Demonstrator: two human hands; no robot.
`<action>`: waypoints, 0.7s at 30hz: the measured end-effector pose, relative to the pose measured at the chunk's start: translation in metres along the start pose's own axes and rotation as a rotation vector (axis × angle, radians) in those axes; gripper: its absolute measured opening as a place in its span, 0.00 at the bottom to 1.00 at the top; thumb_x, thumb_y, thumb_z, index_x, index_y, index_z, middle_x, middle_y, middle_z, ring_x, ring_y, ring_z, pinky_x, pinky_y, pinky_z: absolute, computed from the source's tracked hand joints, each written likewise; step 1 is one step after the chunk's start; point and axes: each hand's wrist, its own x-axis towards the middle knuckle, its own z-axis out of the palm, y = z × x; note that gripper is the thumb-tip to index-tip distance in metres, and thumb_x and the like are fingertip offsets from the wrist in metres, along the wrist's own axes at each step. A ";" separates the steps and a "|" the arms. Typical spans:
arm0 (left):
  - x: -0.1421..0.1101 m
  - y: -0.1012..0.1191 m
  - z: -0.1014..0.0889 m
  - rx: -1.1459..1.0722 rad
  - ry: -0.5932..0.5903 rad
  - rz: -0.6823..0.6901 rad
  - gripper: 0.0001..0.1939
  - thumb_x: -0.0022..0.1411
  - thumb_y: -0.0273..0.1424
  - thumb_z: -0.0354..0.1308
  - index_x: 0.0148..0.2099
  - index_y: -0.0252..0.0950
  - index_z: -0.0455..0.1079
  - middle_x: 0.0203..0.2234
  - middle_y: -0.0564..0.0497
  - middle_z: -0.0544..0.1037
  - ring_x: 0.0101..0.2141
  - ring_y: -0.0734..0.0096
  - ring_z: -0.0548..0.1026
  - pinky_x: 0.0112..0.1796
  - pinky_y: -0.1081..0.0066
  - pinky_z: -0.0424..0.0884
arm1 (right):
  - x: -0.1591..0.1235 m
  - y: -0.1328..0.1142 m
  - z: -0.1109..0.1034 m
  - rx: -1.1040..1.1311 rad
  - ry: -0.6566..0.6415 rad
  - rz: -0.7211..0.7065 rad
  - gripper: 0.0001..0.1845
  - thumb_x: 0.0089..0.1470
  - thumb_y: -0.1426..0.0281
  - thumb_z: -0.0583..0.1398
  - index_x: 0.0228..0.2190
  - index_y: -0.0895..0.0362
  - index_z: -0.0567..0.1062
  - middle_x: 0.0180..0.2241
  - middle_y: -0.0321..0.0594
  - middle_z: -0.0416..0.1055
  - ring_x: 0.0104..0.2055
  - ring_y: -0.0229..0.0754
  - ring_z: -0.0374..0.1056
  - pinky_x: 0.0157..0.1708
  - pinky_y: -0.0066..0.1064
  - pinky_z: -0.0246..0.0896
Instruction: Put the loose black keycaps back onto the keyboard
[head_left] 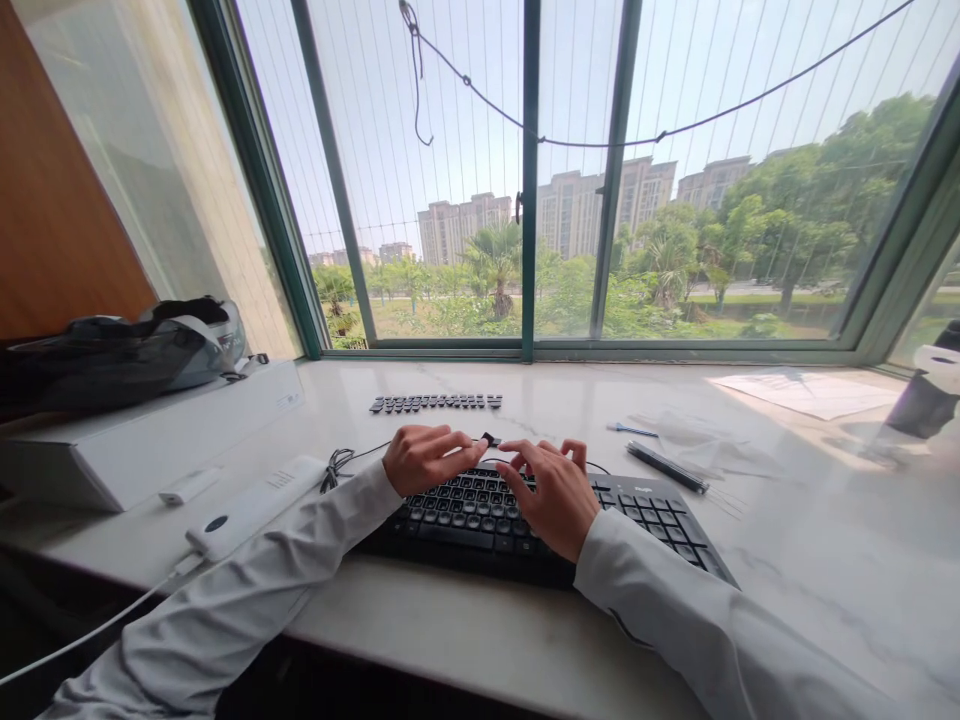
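Observation:
A black keyboard point(645, 505) lies on the pale marble sill in front of me, its near edge at the sill's front. My left hand point(427, 458) hovers over the keyboard's upper left, its fingers drawn together on a small black keycap point(491, 438) at the fingertips. My right hand point(553, 495) rests over the middle keys with bent, slightly spread fingers, its index fingertip right next to the same keycap. Behind the keyboard, two neat rows of loose dark keycaps point(435, 402) lie on the sill.
A black pen point(667, 467) and a small blue tool point(631, 430) lie to the right of the keyboard, with sheets of paper point(810, 392) further right. At the left are a white box point(161, 435), a white device with a cable point(251, 505) and a dark bag point(120, 350). The window frame point(529, 250) stands behind.

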 end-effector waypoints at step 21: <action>0.000 0.022 -0.004 -0.377 -0.103 -0.347 0.11 0.60 0.39 0.60 0.43 0.43 0.78 0.36 0.55 0.81 0.28 0.82 0.77 0.31 0.81 0.71 | 0.006 0.003 0.003 0.499 -0.206 0.030 0.17 0.62 0.59 0.51 0.33 0.55 0.76 0.35 0.38 0.76 0.40 0.42 0.70 0.44 0.33 0.62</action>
